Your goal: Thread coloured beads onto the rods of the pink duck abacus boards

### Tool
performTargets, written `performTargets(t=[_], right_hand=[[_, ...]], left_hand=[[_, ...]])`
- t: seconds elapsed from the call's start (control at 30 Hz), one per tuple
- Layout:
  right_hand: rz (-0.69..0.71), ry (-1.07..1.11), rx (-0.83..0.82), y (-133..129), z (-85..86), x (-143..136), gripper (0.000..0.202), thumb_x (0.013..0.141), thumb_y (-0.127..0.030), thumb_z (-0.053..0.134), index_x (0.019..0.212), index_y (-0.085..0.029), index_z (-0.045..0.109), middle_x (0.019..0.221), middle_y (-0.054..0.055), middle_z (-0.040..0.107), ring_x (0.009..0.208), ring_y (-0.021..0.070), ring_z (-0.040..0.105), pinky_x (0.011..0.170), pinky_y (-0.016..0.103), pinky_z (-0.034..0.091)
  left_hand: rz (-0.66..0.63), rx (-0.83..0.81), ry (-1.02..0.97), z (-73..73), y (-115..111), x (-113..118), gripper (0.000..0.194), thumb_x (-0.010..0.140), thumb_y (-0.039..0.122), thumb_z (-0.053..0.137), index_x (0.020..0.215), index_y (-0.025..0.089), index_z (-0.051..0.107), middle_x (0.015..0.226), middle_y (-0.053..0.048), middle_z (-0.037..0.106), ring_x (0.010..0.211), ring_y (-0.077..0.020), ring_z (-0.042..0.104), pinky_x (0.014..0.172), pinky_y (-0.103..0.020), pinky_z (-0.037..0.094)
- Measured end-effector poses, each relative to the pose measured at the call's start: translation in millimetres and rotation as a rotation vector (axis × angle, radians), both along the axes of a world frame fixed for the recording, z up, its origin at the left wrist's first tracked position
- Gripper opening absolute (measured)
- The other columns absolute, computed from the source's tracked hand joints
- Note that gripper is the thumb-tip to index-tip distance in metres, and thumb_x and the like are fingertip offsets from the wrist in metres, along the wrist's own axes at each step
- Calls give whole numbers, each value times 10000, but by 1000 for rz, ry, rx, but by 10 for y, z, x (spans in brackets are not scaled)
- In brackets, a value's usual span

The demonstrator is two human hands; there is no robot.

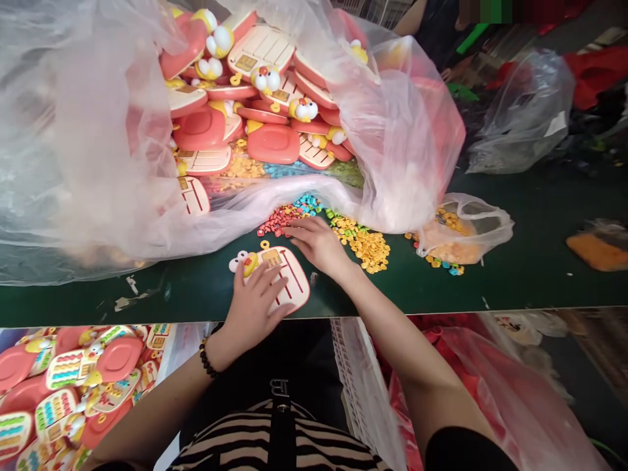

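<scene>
A duck-headed toy board [290, 282] lies on the green table, its white face with slotted lines up. My left hand [256, 297] rests over its left part, fingers spread across the surface and the head. The toy's eyes [239, 260] show beyond my fingers. My right hand [318, 245] reaches to the small red pieces [277, 221], fingers stretched out and their tips at the edge of the pile. No piece can be made out in it. Blue pieces [309, 205], green pieces [343, 226] and yellow pieces [370, 250] lie in heaps nearby.
A large clear plastic bag [402, 144] full of similar toys spreads over the table's back. At right sits a small bag [454, 239] of yellow pieces. Below the table edge at left are toys with coloured pieces [69, 369]. Another person's arm [411, 18] shows behind.
</scene>
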State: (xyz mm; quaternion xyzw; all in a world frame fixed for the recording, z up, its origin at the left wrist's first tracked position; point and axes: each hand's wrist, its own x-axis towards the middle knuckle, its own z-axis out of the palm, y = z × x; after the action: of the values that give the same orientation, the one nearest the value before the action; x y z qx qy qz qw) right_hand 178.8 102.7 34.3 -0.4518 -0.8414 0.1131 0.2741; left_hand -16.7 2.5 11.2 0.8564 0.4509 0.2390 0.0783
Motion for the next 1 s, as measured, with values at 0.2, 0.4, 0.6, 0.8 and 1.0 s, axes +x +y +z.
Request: performTargets(t=[0.2,0.4,0.6,0.8,1.0], right_hand=[[348,-215,-17,589,-110,-514,208,861,-188,609,1007,-284,721,1151,14,692,1133,211,555,1031,419,423],[313,-186,-9,679,-192,-68,203,911,-230,526,989,-221,713,1056,72,713,1083,240,580,987,442,442],[-77,271,-13,469,-50,329,156,898,-330,560,929,-213,658,981,58,704,977,220,631,902,413,501],[-224,512,-175,-97,-104,210,132,889,-326,554,862,-220,629,963,40,710,892,178,682,799,331,562],[-172,131,-26,-363,-310,71,243,935,-226,457,955,-238,698,1131,60,711,1062,210,663,932,397,532]], left_hand=[[-29,50,97,-63,-178,36,530,849,511,583,1253,169,566,1359,-165,544,1317,-362,425,1119,-678,87],[-146,7,125,-40,-127,-164,483,887,450,547,1292,187,531,1388,-128,524,1362,-314,370,1144,-641,45],[-236,-28,68,-8,135,89,479,845,513,589,1181,172,595,1310,-145,575,1324,-335,411,1137,-653,119],[-204,0,21,-76,175,250,442,840,476,593,1175,187,607,1263,-131,597,1274,-324,454,1142,-587,225],[-185,5,12,-101,141,238,458,858,486,567,1197,180,594,1308,-126,576,1294,-309,437,1148,-558,226]])
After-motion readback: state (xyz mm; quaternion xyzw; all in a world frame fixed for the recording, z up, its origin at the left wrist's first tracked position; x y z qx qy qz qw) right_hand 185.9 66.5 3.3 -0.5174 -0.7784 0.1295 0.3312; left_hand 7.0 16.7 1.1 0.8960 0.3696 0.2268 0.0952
